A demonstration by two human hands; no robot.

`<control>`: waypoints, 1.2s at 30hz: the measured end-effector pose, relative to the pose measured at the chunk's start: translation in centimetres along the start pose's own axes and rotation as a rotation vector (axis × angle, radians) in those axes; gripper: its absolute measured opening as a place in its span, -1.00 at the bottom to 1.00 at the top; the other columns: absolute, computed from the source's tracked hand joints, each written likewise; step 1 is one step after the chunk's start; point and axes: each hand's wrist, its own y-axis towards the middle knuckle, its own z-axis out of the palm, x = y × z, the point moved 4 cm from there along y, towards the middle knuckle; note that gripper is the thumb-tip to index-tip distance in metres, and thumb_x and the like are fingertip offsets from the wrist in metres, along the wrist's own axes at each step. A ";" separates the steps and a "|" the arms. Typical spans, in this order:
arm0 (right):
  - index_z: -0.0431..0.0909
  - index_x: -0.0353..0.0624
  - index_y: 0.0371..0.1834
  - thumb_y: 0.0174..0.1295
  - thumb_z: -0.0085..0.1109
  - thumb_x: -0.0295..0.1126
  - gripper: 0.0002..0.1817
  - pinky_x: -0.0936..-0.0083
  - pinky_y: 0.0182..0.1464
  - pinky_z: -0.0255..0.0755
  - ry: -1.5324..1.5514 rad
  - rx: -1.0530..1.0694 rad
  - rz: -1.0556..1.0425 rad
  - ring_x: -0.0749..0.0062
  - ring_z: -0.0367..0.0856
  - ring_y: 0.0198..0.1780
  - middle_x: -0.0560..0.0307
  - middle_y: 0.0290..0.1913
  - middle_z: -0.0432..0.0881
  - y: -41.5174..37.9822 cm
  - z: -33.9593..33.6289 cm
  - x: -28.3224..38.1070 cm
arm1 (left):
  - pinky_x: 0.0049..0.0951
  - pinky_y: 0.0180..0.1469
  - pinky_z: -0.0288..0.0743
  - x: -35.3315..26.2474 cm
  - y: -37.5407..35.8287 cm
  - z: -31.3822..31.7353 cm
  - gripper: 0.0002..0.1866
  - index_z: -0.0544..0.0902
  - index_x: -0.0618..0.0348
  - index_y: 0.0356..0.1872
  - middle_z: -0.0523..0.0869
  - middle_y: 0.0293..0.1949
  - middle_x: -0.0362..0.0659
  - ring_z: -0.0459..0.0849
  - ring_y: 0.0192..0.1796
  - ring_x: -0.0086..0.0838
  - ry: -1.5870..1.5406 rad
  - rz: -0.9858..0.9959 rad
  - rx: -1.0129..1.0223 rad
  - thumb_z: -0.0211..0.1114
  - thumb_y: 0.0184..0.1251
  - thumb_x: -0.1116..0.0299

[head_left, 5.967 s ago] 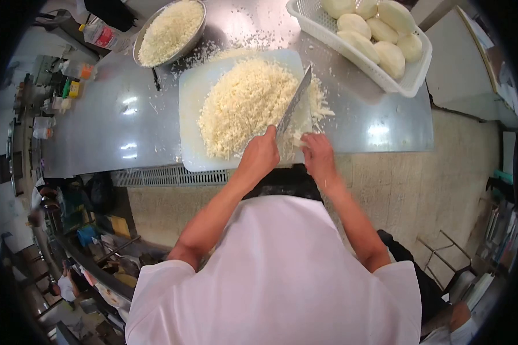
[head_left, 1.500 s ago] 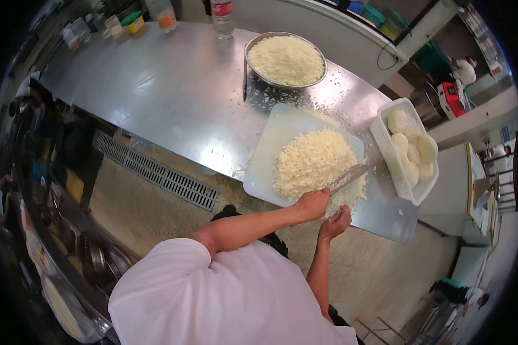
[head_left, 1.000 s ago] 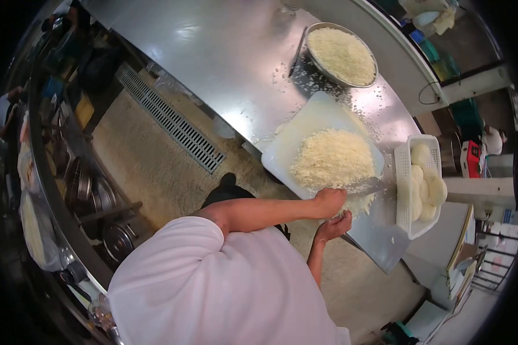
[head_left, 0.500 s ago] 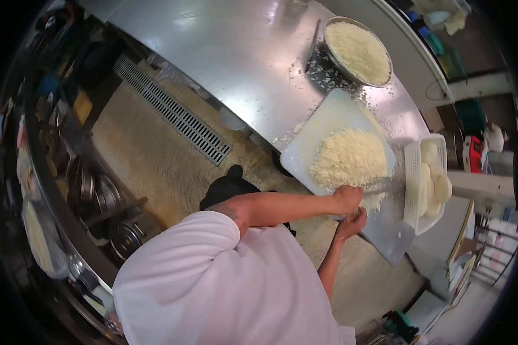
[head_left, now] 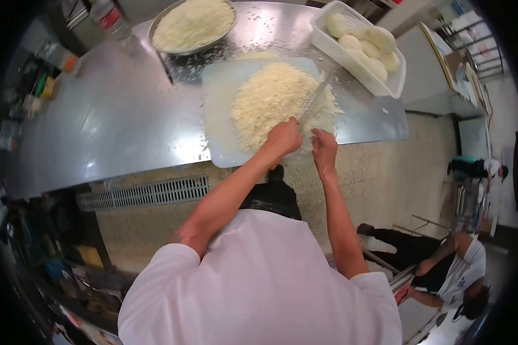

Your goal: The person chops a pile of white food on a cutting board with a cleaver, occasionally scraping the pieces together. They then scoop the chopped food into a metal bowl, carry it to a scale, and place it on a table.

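My left hand [head_left: 285, 138] is closed around the handle of a knife [head_left: 313, 100], its blade slanting up and right across a heap of finely chopped pale pieces [head_left: 270, 95] that look like onion. Beneath the heap lies a white cutting board [head_left: 216, 115]. To the right of the knife, my right hand [head_left: 324, 146] is at the lower right edge of the heap, fingers bent and drawn together; whether anything is in them is hidden. A white plastic basket [head_left: 351, 69] beyond the board holds several pale round peeled onions [head_left: 383, 40].
A metal bowl [head_left: 193, 49] heaped with chopped pieces stands at the back of the steel table [head_left: 126, 115], where bits lie scattered. A bottle [head_left: 106, 17] stands at the back left. A floor grate [head_left: 149, 195] runs below. Behind on the right is a person [head_left: 460, 264] in white.
The view has swung round, so the board and heap now lie straight ahead. My hands, close together before, are farther apart, and the knife blade now angles away over the heap.
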 end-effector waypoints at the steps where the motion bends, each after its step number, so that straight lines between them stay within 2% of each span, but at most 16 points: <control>1: 0.59 -0.21 -0.08 0.02 0.21 -0.63 -0.67 0.25 0.02 0.44 -0.002 -0.018 0.015 0.01 0.56 -0.04 -0.07 -0.08 0.65 0.3 -0.5 0.2 | -0.06 -0.14 0.53 -0.1 -0.4 -0.5 -0.64 0.52 0.37 -0.11 0.67 -0.32 0.24 0.66 -0.17 0.10 0.005 0.007 0.004 0.27 0.13 0.33; 3: 0.58 -0.21 -0.07 0.00 0.23 -0.63 -0.65 0.27 -0.01 0.45 0.146 0.110 0.061 0.02 0.56 -0.04 -0.06 -0.09 0.64 1.3 -0.9 0.5 | -0.04 -0.17 0.49 -0.4 -0.8 -1.3 -0.66 0.51 0.36 -0.10 0.65 -0.33 0.26 0.64 -0.18 0.12 0.020 0.012 0.012 0.23 0.21 0.30; 5: 0.57 -0.19 -0.09 -0.01 0.26 -0.60 -0.66 0.26 -0.05 0.46 0.172 0.093 0.042 0.02 0.55 -0.06 -0.04 -0.14 0.64 1.6 -1.8 0.6 | -0.04 -0.26 0.43 -1.2 -1.5 -2.6 -0.77 0.51 0.34 -0.24 0.60 -0.43 0.27 0.61 -0.27 0.16 -0.041 0.069 -0.099 0.20 0.27 0.34; 8: 0.58 -0.19 -0.21 0.01 0.23 -0.59 -0.76 0.23 -0.09 0.46 0.120 0.051 -0.022 0.01 0.55 -0.11 0.00 -0.23 0.61 2.1 -2.5 0.2 | -0.03 -0.33 0.37 -3.5 -2.8 -4.5 -0.83 0.47 0.35 -0.36 0.55 -0.52 0.27 0.56 -0.38 0.17 0.008 0.025 -0.068 0.14 0.32 0.41; 10: 0.57 -0.20 -0.33 0.03 0.19 -0.59 -0.87 0.21 -0.11 0.45 0.147 0.137 -0.020 0.02 0.54 -0.14 0.01 -0.29 0.58 2.0 -2.2 -0.4 | -0.03 -0.35 0.36 -3.9 -3.0 -3.5 -0.82 0.46 0.36 -0.37 0.55 -0.53 0.25 0.56 -0.40 0.16 0.042 0.002 -0.055 0.14 0.32 0.41; 13: 0.56 -0.23 -0.36 0.05 0.17 -0.60 -0.91 0.22 -0.15 0.47 0.195 0.180 -0.009 0.01 0.56 -0.17 -0.03 -0.30 0.58 2.5 -2.0 -0.6 | -0.03 -0.39 0.34 -4.1 -1.3 -1.5 -0.82 0.46 0.37 -0.38 0.53 -0.57 0.23 0.54 -0.45 0.15 0.069 0.037 -0.084 0.13 0.33 0.42; 15: 0.56 -0.23 -0.36 0.05 0.16 -0.60 -0.91 0.21 -0.16 0.47 0.213 0.207 -0.024 0.00 0.56 -0.18 -0.04 -0.30 0.58 2.9 -1.8 -0.9 | -0.03 -0.40 0.33 -4.8 -0.9 -1.4 -0.83 0.46 0.37 -0.38 0.52 -0.59 0.23 0.53 -0.48 0.14 0.072 0.084 -0.101 0.13 0.33 0.43; 17: 0.57 -0.23 -0.36 0.06 0.15 -0.59 -0.91 0.20 -0.17 0.47 0.216 0.240 -0.039 0.00 0.56 -0.18 -0.04 -0.30 0.57 3.2 -2.1 -1.2 | -0.04 -0.41 0.32 -6.7 -1.7 -2.5 -0.84 0.46 0.38 -0.36 0.51 -0.59 0.25 0.51 -0.49 0.16 0.084 -0.085 -0.031 0.13 0.33 0.45; 18: 0.57 -0.22 -0.36 0.05 0.11 -0.61 -0.89 0.19 -0.14 0.46 0.215 0.286 -0.034 0.00 0.55 -0.15 -0.03 -0.29 0.56 3.4 -2.2 -1.2 | -0.04 -0.41 0.32 -6.6 -2.0 -1.8 -0.84 0.46 0.38 -0.36 0.51 -0.59 0.25 0.51 -0.49 0.16 0.086 -0.096 -0.030 0.13 0.33 0.45; 20: 0.57 -0.21 -0.37 0.04 0.06 -0.63 -0.86 0.18 -0.11 0.46 0.229 0.330 -0.042 0.00 0.54 -0.13 -0.02 -0.29 0.55 3.9 -1.8 -1.2 | -0.03 -0.41 0.33 -5.7 -2.1 -0.3 -0.85 0.47 0.39 -0.36 0.52 -0.57 0.26 0.51 -0.49 0.17 0.055 -0.052 -0.051 0.14 0.32 0.46; 23: 0.56 -0.23 -0.39 0.05 0.10 -0.61 -0.92 0.18 -0.18 0.46 0.163 0.372 -0.071 -0.04 0.55 -0.18 -0.05 -0.33 0.55 4.4 -1.2 -1.2 | -0.02 -0.41 0.34 -4.8 -0.7 1.0 -0.85 0.49 0.39 -0.37 0.54 -0.55 0.27 0.53 -0.47 0.18 0.058 -0.042 -0.045 0.15 0.31 0.47; 25: 0.54 -0.24 -0.41 -0.07 0.02 -0.67 -0.83 0.17 -0.11 0.45 0.145 0.451 -0.056 -0.03 0.53 -0.14 -0.06 -0.29 0.53 4.5 -1.6 -1.2 | -0.03 -0.41 0.35 -5.7 -0.9 0.3 -0.86 0.50 0.39 -0.36 0.53 -0.56 0.27 0.55 -0.46 0.17 0.049 0.018 -0.078 0.16 0.29 0.47; 27: 0.54 -0.23 -0.41 -0.05 0.03 -0.66 -0.85 0.16 -0.12 0.45 0.163 0.425 -0.067 -0.03 0.53 -0.14 -0.05 -0.30 0.53 4.2 -1.6 -1.4 | -0.04 -0.40 0.36 -6.4 -1.4 -0.2 -0.86 0.50 0.39 -0.36 0.53 -0.56 0.27 0.56 -0.45 0.17 0.036 -0.127 -0.012 0.17 0.28 0.48; 28: 0.54 -0.23 -0.42 -0.03 0.04 -0.65 -0.87 0.16 -0.13 0.46 0.184 0.390 -0.083 -0.03 0.53 -0.14 -0.05 -0.30 0.53 4.4 -1.5 -1.3 | -0.04 -0.40 0.36 -5.9 -1.1 0.3 -0.86 0.50 0.39 -0.36 0.53 -0.56 0.27 0.56 -0.45 0.17 0.041 -0.126 -0.017 0.17 0.28 0.48; 30: 0.54 -0.22 -0.42 -0.01 0.05 -0.63 -0.89 0.16 -0.14 0.46 0.177 0.385 -0.064 -0.02 0.53 -0.15 -0.04 -0.30 0.53 4.4 -1.5 -1.2 | -0.04 -0.39 0.36 -5.9 -0.3 1.3 -0.86 0.50 0.40 -0.36 0.53 -0.56 0.27 0.57 -0.44 0.16 0.052 0.011 -0.063 0.16 0.28 0.48; 36: 0.54 -0.22 -0.42 0.03 0.09 -0.59 -0.93 0.18 -0.17 0.47 0.184 0.326 -0.081 0.00 0.53 -0.17 -0.01 -0.31 0.53 3.9 -1.7 -1.3 | -0.01 -0.39 0.37 -5.5 -1.1 1.1 -0.84 0.50 0.41 -0.38 0.53 -0.58 0.26 0.57 -0.44 0.17 0.018 -0.018 -0.047 0.13 0.30 0.46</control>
